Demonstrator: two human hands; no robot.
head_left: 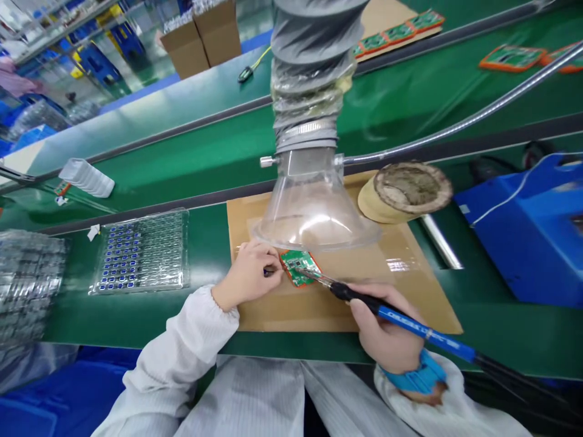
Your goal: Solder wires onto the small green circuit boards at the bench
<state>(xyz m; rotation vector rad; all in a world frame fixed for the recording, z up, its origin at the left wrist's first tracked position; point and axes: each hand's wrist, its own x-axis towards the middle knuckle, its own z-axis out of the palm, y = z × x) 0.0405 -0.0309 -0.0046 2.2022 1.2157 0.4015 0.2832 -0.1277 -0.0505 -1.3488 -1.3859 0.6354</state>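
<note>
A small green circuit board with an orange edge lies on a brown cardboard sheet. My left hand is closed in a pinch at the board's left edge, holding something small and dark that I cannot make out. My right hand grips a blue-handled soldering iron like a pen. Its metal tip rests on the board's right side. A clear fume-extraction hood hangs just above the board.
A clear tray of small blue parts lies left of the cardboard. A stack of similar trays sits at the far left. A round soiled sponge holder and a blue box stand at the right. More boards lie on the far conveyor.
</note>
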